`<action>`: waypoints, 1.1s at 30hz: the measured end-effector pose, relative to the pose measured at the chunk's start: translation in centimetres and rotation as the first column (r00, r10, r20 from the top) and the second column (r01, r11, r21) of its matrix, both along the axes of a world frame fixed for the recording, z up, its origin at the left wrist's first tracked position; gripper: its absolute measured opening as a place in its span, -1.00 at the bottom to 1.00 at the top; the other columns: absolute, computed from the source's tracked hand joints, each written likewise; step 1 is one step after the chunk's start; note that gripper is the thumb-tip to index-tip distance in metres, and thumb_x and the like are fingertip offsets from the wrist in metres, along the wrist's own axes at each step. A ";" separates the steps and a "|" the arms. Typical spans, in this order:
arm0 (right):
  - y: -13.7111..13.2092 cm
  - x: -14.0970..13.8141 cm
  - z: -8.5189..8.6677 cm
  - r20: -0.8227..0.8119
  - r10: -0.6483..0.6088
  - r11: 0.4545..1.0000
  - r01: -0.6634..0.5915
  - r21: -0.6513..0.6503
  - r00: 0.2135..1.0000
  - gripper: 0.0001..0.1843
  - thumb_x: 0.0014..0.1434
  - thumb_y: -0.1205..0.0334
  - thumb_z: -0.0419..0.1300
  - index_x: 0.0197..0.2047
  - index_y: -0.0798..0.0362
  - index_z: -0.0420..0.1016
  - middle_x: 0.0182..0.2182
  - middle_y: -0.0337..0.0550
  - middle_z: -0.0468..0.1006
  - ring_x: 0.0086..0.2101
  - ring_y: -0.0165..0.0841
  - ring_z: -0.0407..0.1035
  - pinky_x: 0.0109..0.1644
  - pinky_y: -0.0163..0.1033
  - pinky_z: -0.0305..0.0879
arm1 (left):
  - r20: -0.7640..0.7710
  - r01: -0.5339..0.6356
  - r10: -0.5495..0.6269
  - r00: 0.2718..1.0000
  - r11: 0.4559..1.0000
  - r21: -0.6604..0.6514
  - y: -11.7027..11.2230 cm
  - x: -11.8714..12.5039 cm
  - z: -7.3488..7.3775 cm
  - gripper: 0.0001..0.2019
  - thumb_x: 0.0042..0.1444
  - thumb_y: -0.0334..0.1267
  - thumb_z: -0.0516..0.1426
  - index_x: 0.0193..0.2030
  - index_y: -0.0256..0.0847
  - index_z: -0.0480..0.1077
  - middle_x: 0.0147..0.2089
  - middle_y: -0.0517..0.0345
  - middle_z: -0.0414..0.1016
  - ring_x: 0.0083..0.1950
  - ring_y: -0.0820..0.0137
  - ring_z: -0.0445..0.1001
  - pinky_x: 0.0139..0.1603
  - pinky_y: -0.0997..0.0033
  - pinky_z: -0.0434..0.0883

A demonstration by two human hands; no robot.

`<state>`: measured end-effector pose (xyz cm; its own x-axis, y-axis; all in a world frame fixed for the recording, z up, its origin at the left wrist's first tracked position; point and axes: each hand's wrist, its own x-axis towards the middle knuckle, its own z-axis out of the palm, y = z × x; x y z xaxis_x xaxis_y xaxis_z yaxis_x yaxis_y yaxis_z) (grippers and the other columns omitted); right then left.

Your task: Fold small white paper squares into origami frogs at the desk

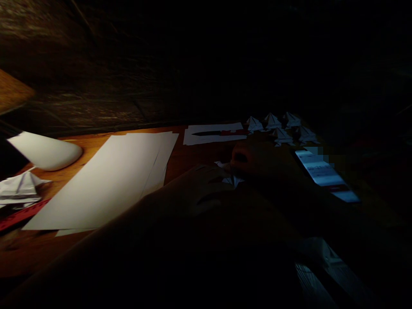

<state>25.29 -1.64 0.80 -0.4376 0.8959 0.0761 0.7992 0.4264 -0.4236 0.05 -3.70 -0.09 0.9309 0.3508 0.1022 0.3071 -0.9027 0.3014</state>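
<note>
A small folded paper figure lies low over the dark tabletop between my two hands, with white points sticking out. My left hand reaches in from the left, its fingertips pressed to the paper's near side. Curled over the other side, my right hand has thumb and fingers closed on the paper. Deep shadow hides most of the fingers and much of the figure. Several finished-looking folded paper figures stand behind my right hand.
White paper sheets lie left of my hands. A dark-bladed knife rests on paper strips at the back. A lit phone is at right. Far left are a lamp base, a larger folded paper and a red ruler.
</note>
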 end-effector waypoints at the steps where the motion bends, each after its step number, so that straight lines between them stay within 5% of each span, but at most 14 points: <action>1: 0.0 0.0 0.0 0.004 -0.008 1.000 0.008 -0.009 1.000 -0.82 0.27 0.19 0.18 -0.29 0.09 0.53 -0.26 -0.05 0.55 -0.31 -0.31 0.35 -0.25 -0.21 0.15 | -0.001 -0.001 0.001 1.000 1.000 -0.004 0.0 0.0 0.0 -0.57 0.34 -0.20 0.14 0.32 -0.06 0.31 0.39 0.04 0.29 0.39 0.10 0.23 0.41 -0.17 0.20; 18: 0.0 -0.1 0.3 0.068 0.025 0.999 -0.028 0.041 0.997 -0.84 0.28 0.21 0.19 -0.27 0.08 0.54 -0.20 -0.03 0.58 -0.24 -0.26 0.37 -0.18 -0.18 0.16 | 0.035 -0.013 0.015 0.999 0.998 -0.066 -0.1 0.0 0.6 -0.56 0.28 -0.22 0.18 0.29 0.02 0.36 0.37 0.08 0.34 0.35 0.06 0.29 0.40 -0.13 0.26; 33: -0.3 -0.2 0.2 -0.069 -0.040 0.999 0.037 -0.036 0.997 -0.81 0.25 0.15 0.21 -0.27 0.09 0.57 -0.21 -0.05 0.58 -0.30 -0.33 0.37 -0.28 -0.22 0.16 | 0.000 -0.012 0.012 1.000 1.000 -0.017 -0.1 0.5 0.9 -0.55 0.23 -0.22 0.19 0.26 -0.02 0.37 0.41 0.08 0.27 0.37 0.02 0.25 0.41 -0.19 0.22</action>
